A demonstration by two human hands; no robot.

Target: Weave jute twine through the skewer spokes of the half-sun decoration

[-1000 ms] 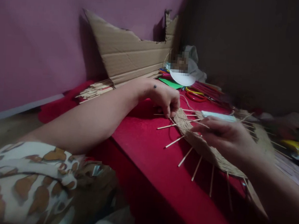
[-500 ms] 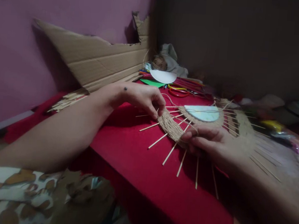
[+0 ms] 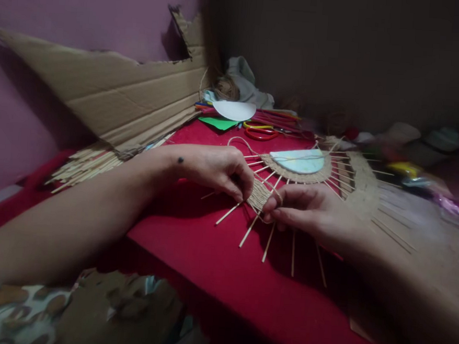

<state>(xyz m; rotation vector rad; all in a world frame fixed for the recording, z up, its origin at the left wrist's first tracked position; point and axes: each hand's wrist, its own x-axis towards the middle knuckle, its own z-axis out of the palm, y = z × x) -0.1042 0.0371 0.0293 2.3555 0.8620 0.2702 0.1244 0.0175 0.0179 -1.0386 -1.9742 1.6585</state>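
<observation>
Above the red-covered counter (image 3: 208,244), the twine-woven band (image 3: 258,196) is clamped in the grip of left hand (image 3: 227,172) and right hand (image 3: 305,206). The gap between them has been narrowed, apparently shortening the worked stretch.

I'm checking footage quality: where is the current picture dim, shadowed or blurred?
Head view: upper right dim; cardboard shadowing the purple wall; yellow item at right soft; woven band between left hand and right hand clearer than the edges.
</observation>
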